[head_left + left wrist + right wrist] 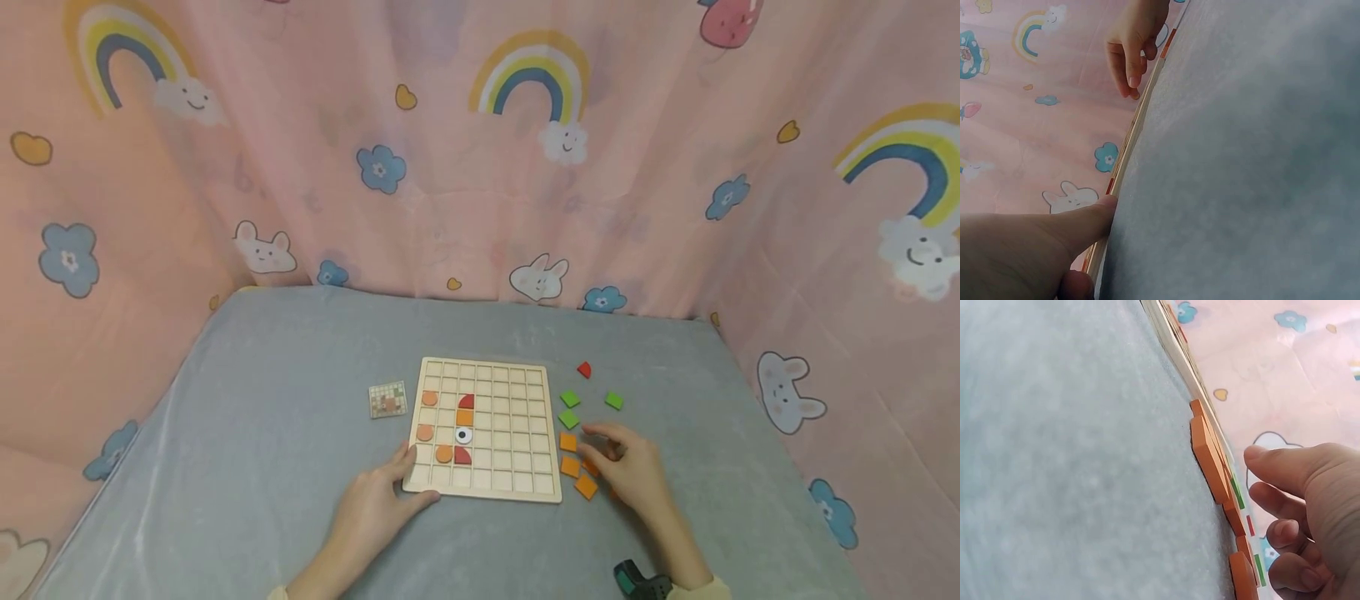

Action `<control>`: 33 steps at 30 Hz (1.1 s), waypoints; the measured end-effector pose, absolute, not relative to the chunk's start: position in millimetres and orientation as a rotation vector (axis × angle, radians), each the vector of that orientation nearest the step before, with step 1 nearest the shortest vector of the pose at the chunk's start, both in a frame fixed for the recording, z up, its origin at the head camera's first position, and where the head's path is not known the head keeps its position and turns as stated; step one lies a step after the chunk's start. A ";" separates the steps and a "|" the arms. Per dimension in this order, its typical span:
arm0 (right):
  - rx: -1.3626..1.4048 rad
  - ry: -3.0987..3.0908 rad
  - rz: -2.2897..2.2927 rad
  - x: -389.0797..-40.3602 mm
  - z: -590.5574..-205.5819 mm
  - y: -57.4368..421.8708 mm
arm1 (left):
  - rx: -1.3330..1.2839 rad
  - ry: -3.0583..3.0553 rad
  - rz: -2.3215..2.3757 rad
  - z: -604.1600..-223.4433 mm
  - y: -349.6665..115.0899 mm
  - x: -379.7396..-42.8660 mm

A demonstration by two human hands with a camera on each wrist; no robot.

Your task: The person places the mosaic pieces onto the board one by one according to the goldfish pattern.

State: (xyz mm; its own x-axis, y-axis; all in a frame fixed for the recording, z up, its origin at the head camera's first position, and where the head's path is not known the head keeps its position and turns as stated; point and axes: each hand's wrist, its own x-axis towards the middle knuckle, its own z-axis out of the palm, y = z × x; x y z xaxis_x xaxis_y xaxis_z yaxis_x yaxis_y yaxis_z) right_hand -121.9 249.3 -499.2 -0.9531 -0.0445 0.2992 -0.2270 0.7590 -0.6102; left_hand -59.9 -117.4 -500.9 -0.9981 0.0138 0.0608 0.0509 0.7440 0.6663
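A square wooden grid board (517, 433) lies on the cloth. Its near left corner is held by my left hand (375, 504), thumb along the front edge and fingers at the left side. In its cells sit orange round pieces (430, 398), red quarter-circle pieces (467, 402), an orange square (465, 417) and a white disc with a black dot (464, 435). Right of the board, my right hand (630, 467) hovers over loose orange squares (571, 467), fingers loosely bent. Nothing shows between its thumb and fingers (1272, 461) in the right wrist view.
Three green squares (568, 419) and a red quarter-circle (584, 369) lie beyond the orange ones. A small patterned card (387, 400) is left of the board. Grey cloth (247, 467) covers the table, and a pink printed curtain (450, 217) hangs around its back and sides.
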 end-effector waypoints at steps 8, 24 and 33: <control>0.220 -2.706 1.003 -124.3 -492.6 245.1 | -0.059 -2.878 -1.082 -499.0 -118.7 -61.6; 0.753 -2.797 1.076 -114.7 -467.9 132.2 | -0.058 -2.872 -1.077 -498.2 -120.5 -62.6; 0.594 -2.869 0.983 -108.8 -483.4 96.6 | -0.071 -2.873 -1.075 -497.7 -119.3 -60.5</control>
